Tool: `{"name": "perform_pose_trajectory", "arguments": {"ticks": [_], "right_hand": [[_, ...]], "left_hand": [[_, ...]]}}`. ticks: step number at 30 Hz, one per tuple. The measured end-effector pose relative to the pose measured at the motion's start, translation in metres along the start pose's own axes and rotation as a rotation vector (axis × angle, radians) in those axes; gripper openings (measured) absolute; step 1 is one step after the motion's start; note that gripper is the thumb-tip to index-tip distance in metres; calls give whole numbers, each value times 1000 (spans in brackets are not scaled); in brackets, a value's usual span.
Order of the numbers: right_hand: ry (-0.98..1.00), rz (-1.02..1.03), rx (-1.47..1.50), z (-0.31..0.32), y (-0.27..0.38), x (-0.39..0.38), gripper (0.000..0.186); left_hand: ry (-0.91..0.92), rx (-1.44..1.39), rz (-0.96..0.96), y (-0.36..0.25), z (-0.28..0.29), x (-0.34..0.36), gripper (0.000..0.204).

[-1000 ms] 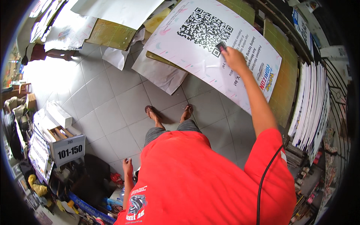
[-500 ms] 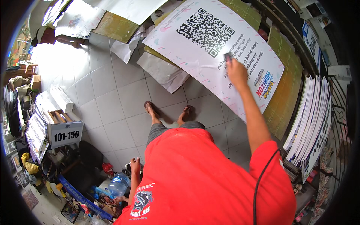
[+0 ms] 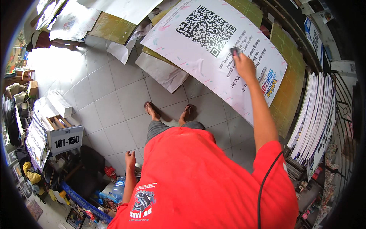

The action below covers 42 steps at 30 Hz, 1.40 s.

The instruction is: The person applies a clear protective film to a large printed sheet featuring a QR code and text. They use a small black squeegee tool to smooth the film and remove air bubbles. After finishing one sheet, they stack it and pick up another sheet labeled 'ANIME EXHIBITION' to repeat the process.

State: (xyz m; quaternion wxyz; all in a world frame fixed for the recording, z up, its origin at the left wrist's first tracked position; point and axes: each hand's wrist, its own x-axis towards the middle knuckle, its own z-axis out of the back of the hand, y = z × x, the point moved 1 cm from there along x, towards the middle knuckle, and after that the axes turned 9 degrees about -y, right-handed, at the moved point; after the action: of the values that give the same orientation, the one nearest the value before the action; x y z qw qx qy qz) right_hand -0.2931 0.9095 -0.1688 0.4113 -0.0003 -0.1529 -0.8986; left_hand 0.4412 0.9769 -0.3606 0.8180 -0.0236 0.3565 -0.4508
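Your right hand (image 3: pixel 245 66) is gripping the dark block (image 3: pixel 234 51) on the printed sheet (image 3: pixel 179 47), spread over the green mat (image 3: pixel 288 97), while your left hand (image 3: pixel 130 157) hangs half-open near the jug (image 3: pixel 119 187), and the divided box's (image 3: pixel 59 122) contents stay too small to tell.

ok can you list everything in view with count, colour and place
poster: 1, white, upper centre
tool: 1, dark, in the right hand
mats: several, green, upper right and upper left
papers: several, white, upper left and upper centre
boards: many, white, stacked at right
sign: 1, white, left
box: 1, white, left
bottle: 1, blue, lower left
cloth: 1, yellow, far left
cable: 1, black, lower right
floor: tiled, grey, centre
clutter: too small to count, mixed, lower right
shirt: 1, red, lower centre
shorts: 1 pair, grey, centre
left hand: 1, bare, lower left
right hand: 1, bare, at the poster
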Motion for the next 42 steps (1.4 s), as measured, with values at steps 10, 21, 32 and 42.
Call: {"name": "perform_pose_trajectory", "arguments": {"ticks": [10, 21, 32, 42], "right_hand": [[-21, 240, 202, -34, 131, -55, 31], [-214, -368, -66, 8, -4, -97, 32], [-230, -162, 257, -29, 132, -69, 33], [-135, -534, -55, -20, 117, -84, 29]], "left_hand": [[31, 67, -14, -35, 3, 26, 56], [120, 228, -85, -54, 5, 35, 56], [158, 263, -286, -127, 53, 159, 57], [159, 349, -348, -149, 101, 242, 58]]}}
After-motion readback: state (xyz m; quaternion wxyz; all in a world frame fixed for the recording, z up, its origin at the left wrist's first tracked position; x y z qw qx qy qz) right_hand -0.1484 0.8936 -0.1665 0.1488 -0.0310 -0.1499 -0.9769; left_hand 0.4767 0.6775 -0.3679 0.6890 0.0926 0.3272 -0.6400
